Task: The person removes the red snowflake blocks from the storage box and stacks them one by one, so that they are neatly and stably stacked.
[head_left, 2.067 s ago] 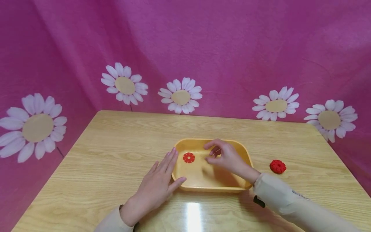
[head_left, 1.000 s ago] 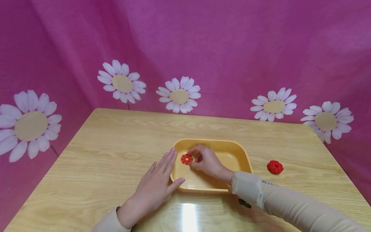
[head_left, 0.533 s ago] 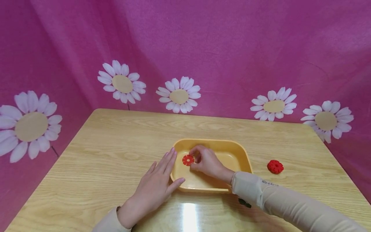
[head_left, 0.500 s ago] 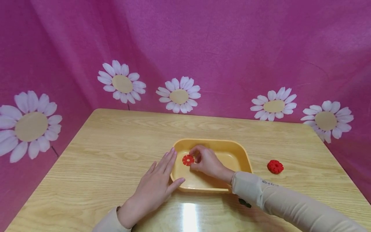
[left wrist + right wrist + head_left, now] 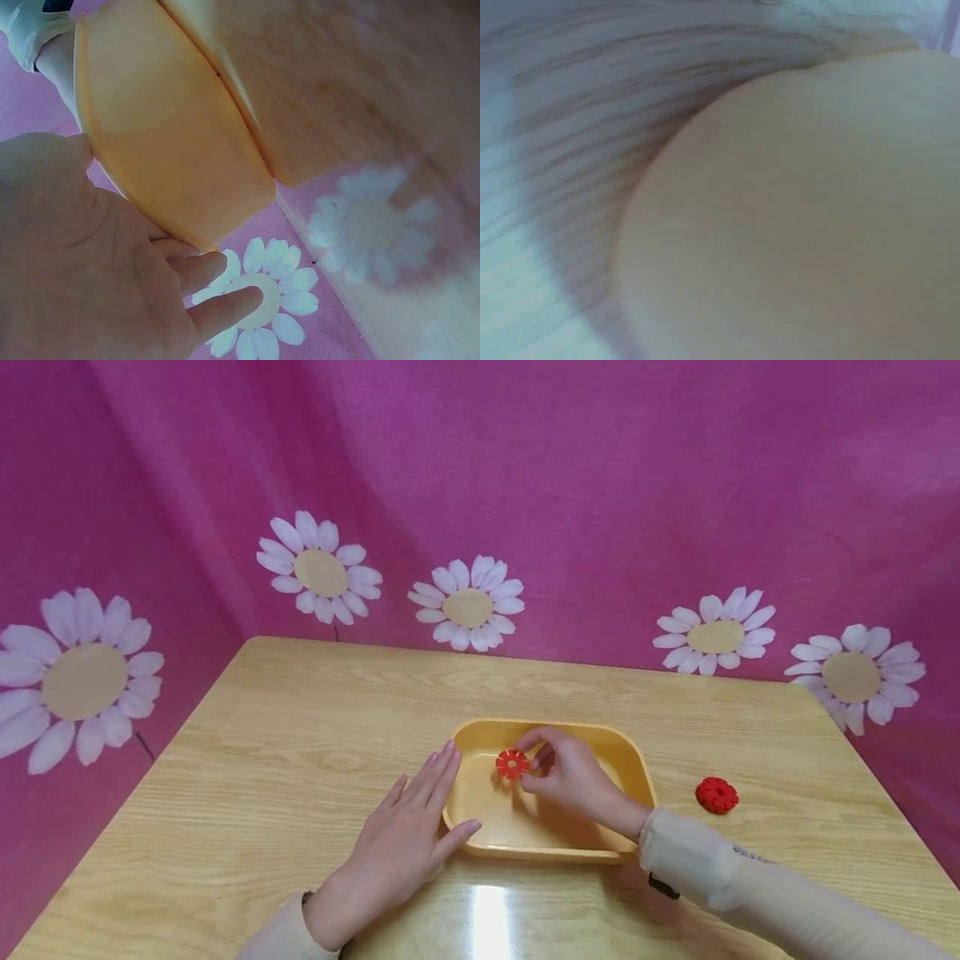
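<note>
In the head view, my right hand (image 5: 576,778) pinches the edge of a red notched plastic disc (image 5: 502,764) with a hole in its middle. The disc is raised above the floor of a shallow yellow plastic basin (image 5: 547,852), and its shadow falls below. My left hand (image 5: 401,839) rests with straight fingers against the basin's left rim. In the left wrist view, the left hand (image 5: 97,255) touches the outside of the basin (image 5: 172,127). The right wrist view is blurred and hides the right fingers.
On the wooden table (image 5: 322,718), right of the basin, lies a small pile of red notched discs (image 5: 717,795). A pink cloth (image 5: 585,510) with large white flowers hangs behind and to the left of the table.
My right hand reached left to the red disc on the basin floor, took hold of it, then lifted it slightly to the right. The left hand has stayed at the rim.
</note>
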The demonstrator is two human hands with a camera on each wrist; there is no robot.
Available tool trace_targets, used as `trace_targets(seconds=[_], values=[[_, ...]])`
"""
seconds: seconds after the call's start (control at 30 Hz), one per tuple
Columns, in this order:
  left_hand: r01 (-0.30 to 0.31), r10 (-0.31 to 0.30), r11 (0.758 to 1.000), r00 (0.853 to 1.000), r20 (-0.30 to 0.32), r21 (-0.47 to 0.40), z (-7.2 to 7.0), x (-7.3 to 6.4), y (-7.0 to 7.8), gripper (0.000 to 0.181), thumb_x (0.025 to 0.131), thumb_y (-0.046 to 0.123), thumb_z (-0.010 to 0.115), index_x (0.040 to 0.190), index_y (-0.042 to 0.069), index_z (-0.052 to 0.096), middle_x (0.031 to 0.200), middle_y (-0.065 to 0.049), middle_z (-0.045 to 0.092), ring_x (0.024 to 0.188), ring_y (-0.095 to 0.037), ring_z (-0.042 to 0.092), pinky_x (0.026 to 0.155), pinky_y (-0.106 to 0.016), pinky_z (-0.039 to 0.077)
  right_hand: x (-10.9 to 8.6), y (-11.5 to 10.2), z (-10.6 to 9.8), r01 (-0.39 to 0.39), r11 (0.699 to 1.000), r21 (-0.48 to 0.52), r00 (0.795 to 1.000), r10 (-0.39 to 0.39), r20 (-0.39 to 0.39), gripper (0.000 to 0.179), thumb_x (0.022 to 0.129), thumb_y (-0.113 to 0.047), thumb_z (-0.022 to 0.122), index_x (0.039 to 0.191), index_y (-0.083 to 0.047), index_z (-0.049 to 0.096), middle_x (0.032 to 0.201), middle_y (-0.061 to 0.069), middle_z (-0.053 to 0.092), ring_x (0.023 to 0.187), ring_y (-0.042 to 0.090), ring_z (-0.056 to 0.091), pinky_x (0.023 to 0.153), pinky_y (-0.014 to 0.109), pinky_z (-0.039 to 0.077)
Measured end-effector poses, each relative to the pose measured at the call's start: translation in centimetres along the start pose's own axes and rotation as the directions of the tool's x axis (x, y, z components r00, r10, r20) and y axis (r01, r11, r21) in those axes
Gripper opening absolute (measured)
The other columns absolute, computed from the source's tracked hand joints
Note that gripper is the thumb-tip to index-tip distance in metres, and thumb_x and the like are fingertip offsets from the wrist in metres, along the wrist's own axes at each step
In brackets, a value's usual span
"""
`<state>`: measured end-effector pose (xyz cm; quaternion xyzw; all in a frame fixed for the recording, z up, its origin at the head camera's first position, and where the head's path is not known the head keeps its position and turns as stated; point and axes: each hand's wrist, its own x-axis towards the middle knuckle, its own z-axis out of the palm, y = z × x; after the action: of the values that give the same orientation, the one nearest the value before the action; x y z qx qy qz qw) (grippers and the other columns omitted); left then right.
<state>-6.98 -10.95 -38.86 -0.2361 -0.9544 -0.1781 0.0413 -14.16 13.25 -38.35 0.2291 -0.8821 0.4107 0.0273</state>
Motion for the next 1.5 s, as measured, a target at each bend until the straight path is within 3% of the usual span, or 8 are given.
trace_targets(seconds=[0.27,0.53,0.87,1.1,1.5], values=[[-0.004,0.003,1.0,1.0,-0.014,-0.009,0.0,-0.1,-0.2,0.079,0.1,0.057,0.042,0.157,0.006,0.019,0.164,-0.004,0.013,0.148,-0.019,0.015,0.113,-0.053,0.027,-2.1,0.5,-4.4,0.013,1.0,-0.019,0.996,-0.015,-0.084,0.033,0.07,0.01,0.077,0.1,0.001,0.067,0.08,0.006,0.065,0.068,0.017,0.061,0.062,0.03,0.054],[-0.011,0.011,1.0,1.0,-0.014,-0.012,0.1,0.0,-0.2,0.08,0.1,0.057,0.041,0.157,0.006,0.018,0.164,-0.004,0.011,0.148,-0.02,0.015,0.113,-0.053,0.026,-4.9,1.7,-8.6,0.013,0.997,-0.08,0.982,-0.028,-0.186,0.037,0.07,0.012,0.079,0.103,0.0,0.067,0.082,0.005,0.065,0.066,0.01,0.059,0.06,0.018,0.051],[-0.02,0.02,1.0,1.0,-0.009,-0.009,0.0,0.1,-0.1,0.08,0.1,0.057,0.04,0.157,0.006,0.017,0.164,-0.004,0.011,0.148,-0.02,0.014,0.112,-0.053,0.027,-9.2,5.3,-13.6,-0.151,0.965,-0.213,0.956,0.089,-0.279,0.039,0.073,0.005,0.081,0.108,0.001,0.065,0.082,0.008,0.065,0.064,0.001,0.057,0.055,0.012,0.046],[-0.02,0.02,1.0,1.0,-0.005,-0.013,-0.1,0.1,-0.1,0.08,0.1,0.057,0.041,0.157,0.006,0.017,0.164,-0.004,0.011,0.148,-0.02,0.013,0.112,-0.054,0.027,-11.6,8.0,-15.1,-0.268,0.934,-0.237,0.937,0.194,-0.291,0.036,0.077,0.005,0.078,0.109,0.005,0.063,0.077,0.004,0.063,0.064,-0.001,0.056,0.052,0.014,0.048],[-0.02,0.019,0.999,1.0,-0.011,-0.028,-0.1,0.0,0.0,0.079,0.1,0.054,0.044,0.156,0.004,0.019,0.164,-0.005,0.013,0.148,-0.022,0.017,0.112,-0.055,0.028,-13.8,11.2,-14.7,-0.327,0.911,-0.251,0.924,0.252,-0.289,0.036,0.075,0.003,0.081,0.106,0.007,0.064,0.074,0.003,0.064,0.061,-0.003,0.055,0.053,0.012,0.044]])
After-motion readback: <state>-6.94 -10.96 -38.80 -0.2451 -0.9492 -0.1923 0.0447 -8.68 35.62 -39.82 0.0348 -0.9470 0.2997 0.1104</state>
